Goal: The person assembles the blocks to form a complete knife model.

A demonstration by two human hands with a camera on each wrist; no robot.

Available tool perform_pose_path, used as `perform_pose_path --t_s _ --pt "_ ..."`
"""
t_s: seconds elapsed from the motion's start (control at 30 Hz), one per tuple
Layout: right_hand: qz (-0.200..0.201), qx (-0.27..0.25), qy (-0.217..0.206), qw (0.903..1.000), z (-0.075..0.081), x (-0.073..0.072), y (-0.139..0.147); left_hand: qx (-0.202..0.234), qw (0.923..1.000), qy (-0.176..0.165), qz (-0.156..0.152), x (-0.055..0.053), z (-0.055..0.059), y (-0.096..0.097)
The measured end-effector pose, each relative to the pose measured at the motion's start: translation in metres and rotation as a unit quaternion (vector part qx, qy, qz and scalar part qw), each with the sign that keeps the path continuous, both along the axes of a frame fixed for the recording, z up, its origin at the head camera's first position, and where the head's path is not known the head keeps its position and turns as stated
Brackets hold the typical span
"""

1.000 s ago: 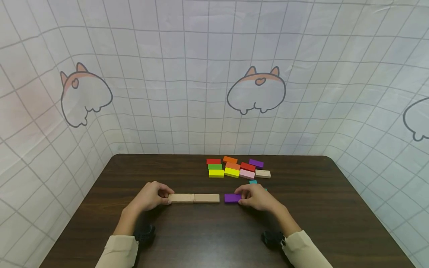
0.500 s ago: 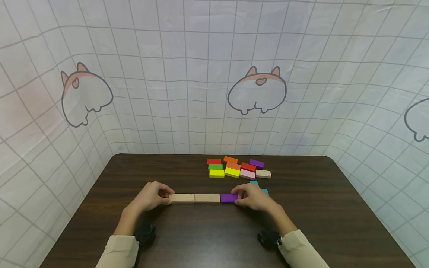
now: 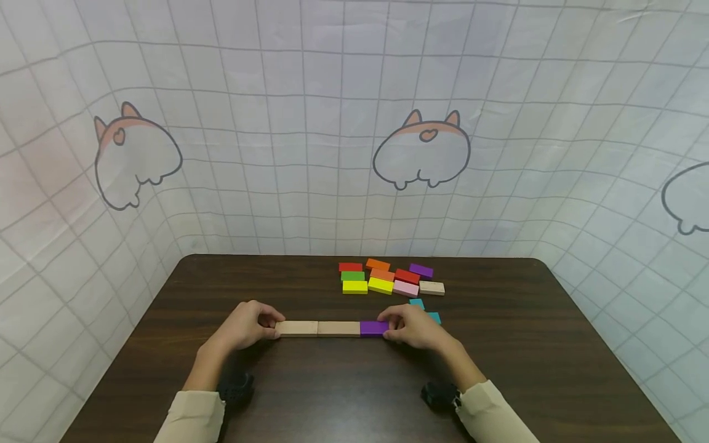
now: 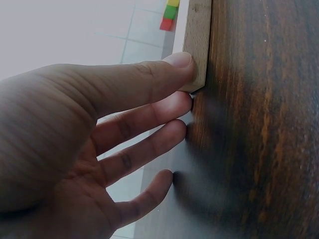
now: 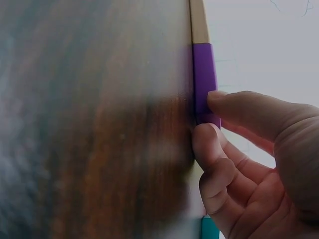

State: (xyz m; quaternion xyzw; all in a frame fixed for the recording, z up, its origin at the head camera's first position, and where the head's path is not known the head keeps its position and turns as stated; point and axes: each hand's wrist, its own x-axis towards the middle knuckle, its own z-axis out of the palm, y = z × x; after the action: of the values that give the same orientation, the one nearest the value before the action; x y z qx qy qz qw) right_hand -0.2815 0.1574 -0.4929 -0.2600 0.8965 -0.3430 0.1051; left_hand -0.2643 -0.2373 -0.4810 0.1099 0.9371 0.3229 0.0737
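Observation:
Two plain wooden blocks, a left one (image 3: 297,329) and a middle one (image 3: 339,329), lie end to end on the dark table. A purple block (image 3: 373,329) continues the row, its end flush against the middle block. My left hand (image 3: 247,325) pinches the outer end of the left wooden block, thumb (image 4: 180,62) on its near side. At the opposite end my right hand (image 3: 415,327) pinches the purple block, with the thumb (image 5: 219,99) on its near side and a finger at its end face.
Behind the row lies a group of coloured blocks, among them yellow (image 3: 355,287), green (image 3: 352,276), pink (image 3: 406,288) and plain wood (image 3: 432,288). Blue blocks (image 3: 434,317) lie just behind my right hand. A white grid-pattern curtain (image 3: 310,154) surrounds the table (image 3: 310,394).
The purple block has slid left with my right hand, closing the gap to the middle wooden block. My left hand stays at the row's left end.

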Motion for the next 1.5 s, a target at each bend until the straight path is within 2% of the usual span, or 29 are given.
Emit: perform_pose_path --t_s 0.27,0.47,0.67,0.87,1.07,1.17,1.33,1.5 --pt "-0.011 0.002 0.000 0.9999 -0.001 0.002 -0.002 -0.001 1.0000 0.004 -0.002 0.001 -0.001 -0.002" --pt "-0.001 -0.001 -0.008 1.0000 0.000 0.002 0.001 0.002 1.0000 0.003 -0.005 0.001 0.000 -0.003" --pt "0.004 -0.014 -0.019 0.9997 0.008 0.001 0.013 0.001 1.0000 0.004 -0.005 0.000 -0.002 -0.003" --pt "-0.033 -0.047 -0.013 0.9983 0.021 -0.002 0.035 0.002 1.0000 0.006 -0.005 0.001 -0.002 -0.002" --pt "-0.095 -0.065 0.033 0.9928 0.030 -0.006 0.064 0.005 1.0000 0.005 -0.004 0.001 -0.001 -0.002" --pt "-0.124 -0.070 0.048 0.9886 0.028 -0.010 0.080 0.006 1.0000 0.004 -0.005 0.001 -0.001 -0.002" --pt "-0.167 -0.079 0.048 0.9816 0.020 -0.016 0.103 0.007 0.9999 0.006 -0.009 0.002 0.000 -0.002" --pt "-0.169 -0.079 0.021 0.9821 0.009 -0.021 0.121 0.008 0.9999 0.008 -0.011 0.002 0.001 -0.001"
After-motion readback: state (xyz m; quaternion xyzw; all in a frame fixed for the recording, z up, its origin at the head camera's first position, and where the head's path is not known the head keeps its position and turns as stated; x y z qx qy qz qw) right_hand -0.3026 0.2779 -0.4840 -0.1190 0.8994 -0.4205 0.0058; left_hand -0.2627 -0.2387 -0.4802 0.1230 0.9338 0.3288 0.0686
